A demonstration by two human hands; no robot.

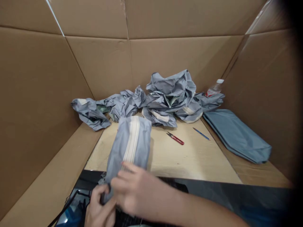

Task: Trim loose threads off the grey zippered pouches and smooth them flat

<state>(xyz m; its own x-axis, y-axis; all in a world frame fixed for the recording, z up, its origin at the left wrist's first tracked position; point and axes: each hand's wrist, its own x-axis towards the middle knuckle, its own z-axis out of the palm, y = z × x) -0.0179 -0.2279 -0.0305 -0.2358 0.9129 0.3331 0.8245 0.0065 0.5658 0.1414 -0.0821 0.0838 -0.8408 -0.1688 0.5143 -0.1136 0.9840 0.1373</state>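
**Grey zippered pouch (129, 148) in both hands, near edge of plywood board (189, 157); cardboard walls (189, 60) around.**
Head view: long axis runs away from the wearer, far end leaning right. Left hand (100, 206) pinches the near end; right hand (138, 190) grips over it, below the cream zip (132, 142). Crumpled grey fabric (169, 97), red thread snips (175, 138) and blue pen (201, 133) lie beyond.

The grey-blue pouch (115, 151) has a cream zipper stripe (132, 138).
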